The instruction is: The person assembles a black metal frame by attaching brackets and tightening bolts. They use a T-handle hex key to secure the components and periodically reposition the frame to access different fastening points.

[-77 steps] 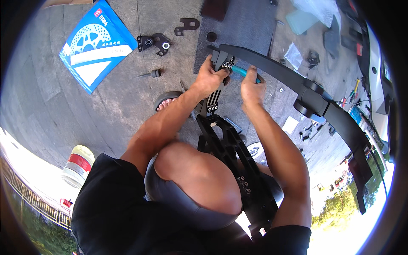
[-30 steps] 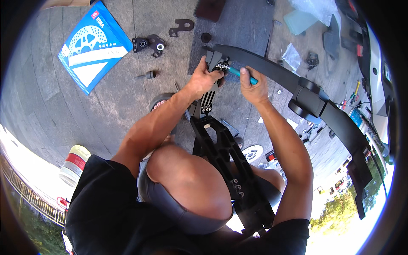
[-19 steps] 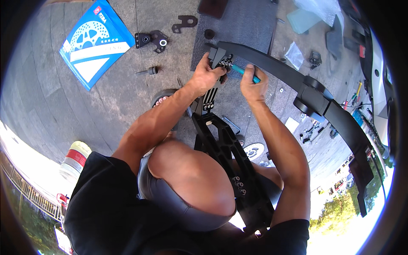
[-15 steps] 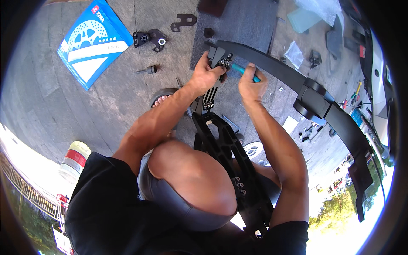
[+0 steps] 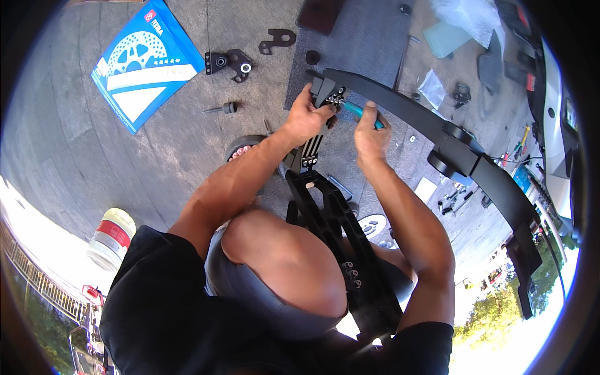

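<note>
My left hand (image 5: 310,119) is closed around the end of a black metal bracket (image 5: 310,150) with long slots, next to a cluster of small silver bolts (image 5: 336,99). My right hand (image 5: 372,134) grips a slim teal-handled tool (image 5: 354,109), thumb along the handle. The tool's tip meets the bolts; its exact shape is too small to make out. From the bracket's far end a long curved black fender (image 5: 400,100) sweeps right. Nearer me, a black open-framed arm (image 5: 325,200) runs between my legs, below the bracket.
Left on the paving lies a blue-and-white packet (image 5: 150,65). Close by are a black bracket with a bearing (image 5: 228,64), a flat hooked plate (image 5: 278,41) and a bolt (image 5: 224,108). A dark mat (image 5: 369,44) lies ahead. A white-bodied vehicle (image 5: 562,119) stands right.
The view has shifted slightly, so ground items sit a little lower and further right. Both hands keep their grips; the right hand and tool have tilted a little.
</note>
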The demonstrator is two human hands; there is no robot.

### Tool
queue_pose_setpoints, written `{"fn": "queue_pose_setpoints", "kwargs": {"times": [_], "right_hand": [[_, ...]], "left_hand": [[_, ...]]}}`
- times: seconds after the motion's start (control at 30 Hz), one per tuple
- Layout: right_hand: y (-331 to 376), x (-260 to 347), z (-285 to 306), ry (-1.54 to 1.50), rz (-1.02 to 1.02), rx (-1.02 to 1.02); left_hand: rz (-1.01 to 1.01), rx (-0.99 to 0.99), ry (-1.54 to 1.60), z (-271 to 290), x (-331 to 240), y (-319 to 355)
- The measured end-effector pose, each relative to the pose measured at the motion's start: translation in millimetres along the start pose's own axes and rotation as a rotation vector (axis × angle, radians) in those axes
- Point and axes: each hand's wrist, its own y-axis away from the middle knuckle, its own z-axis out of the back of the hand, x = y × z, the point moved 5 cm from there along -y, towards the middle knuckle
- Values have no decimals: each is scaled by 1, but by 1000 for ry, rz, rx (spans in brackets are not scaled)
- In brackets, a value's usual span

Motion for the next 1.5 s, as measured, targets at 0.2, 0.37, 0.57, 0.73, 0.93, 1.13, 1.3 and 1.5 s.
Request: {"fn": "queue_pose_setpoints", "kwargs": {"times": [0.2, 0.37, 0.57, 0.73, 0.93, 1.13, 1.3, 1.5], "right_hand": [[-4, 33, 25, 2, 531, 130], [6, 61, 31, 132, 782, 260], [0, 61, 26, 175, 838, 347], [-8, 58, 26, 169, 862, 414], [-19, 54, 23, 106, 832, 350], [-4, 17, 8, 87, 403, 113], [-11, 27, 7, 35, 659, 210], [-5, 9, 0, -56, 273, 133]], "left_hand": [[69, 46, 117, 2, 3, -3], [36, 84, 142, 2, 2, -6], [53, 72, 134, 3, 4, -6], [59, 70, 143, 3, 6, -6], [86, 64, 157, 2, 5, -7], [86, 58, 134, 1, 4, -6], [121, 31, 119, 2, 5, -3], [60, 21, 102, -1, 4, -6]]}}
